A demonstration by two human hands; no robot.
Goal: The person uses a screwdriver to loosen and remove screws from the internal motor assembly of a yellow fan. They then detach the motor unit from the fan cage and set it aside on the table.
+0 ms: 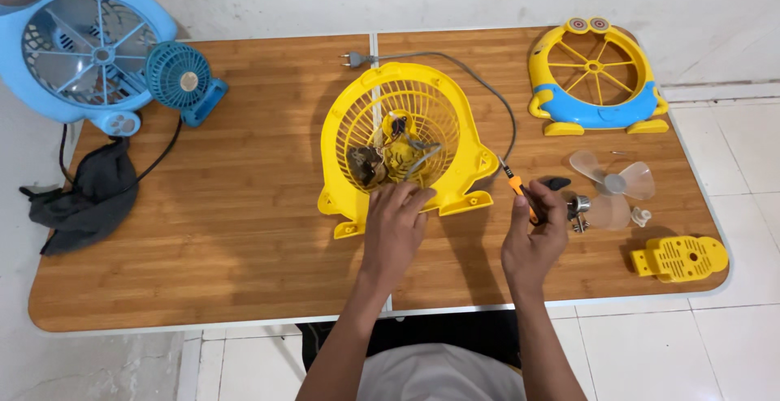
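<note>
Seen from the head camera, over a wooden table (pixel 203 230) by a white wall: both forearms stretched forward from the bottom edge, bare, elbows low. Left hand (pixel 396 221) palm down, fingers loosely spread and slightly curled, fingertips (pixel 404 192) resting on the lower rim of the yellow fan housing (pixel 345 129), holding nothing closed in its grasp. Housing lying near the table's middle, grille facing up, small motor and wires (pixel 392 151) showing inside, grey power cord (pixel 487 88) looping off its right side back to a plug (pixel 353 60) at the far edge. Right hand (pixel 534 242) raised just right of the housing, fingers curled tight around an orange-handled screwdriver (pixel 520 190), tip angled up and left toward the housing's foot, not quite touching as far as can be told. Just beside that hand, a clear fan blade (pixel 611 182) with small metal parts (pixel 578 210); nearer the table's corner, a yellow perforated cover (pixel 681 256). Farther back right, a yellow and blue front grille (pixel 595 76) standing up. Far left, a blue fan (pixel 85 47), a small blue fan (pixel 180 76) and a dark cloth (pixel 85 198).
</note>
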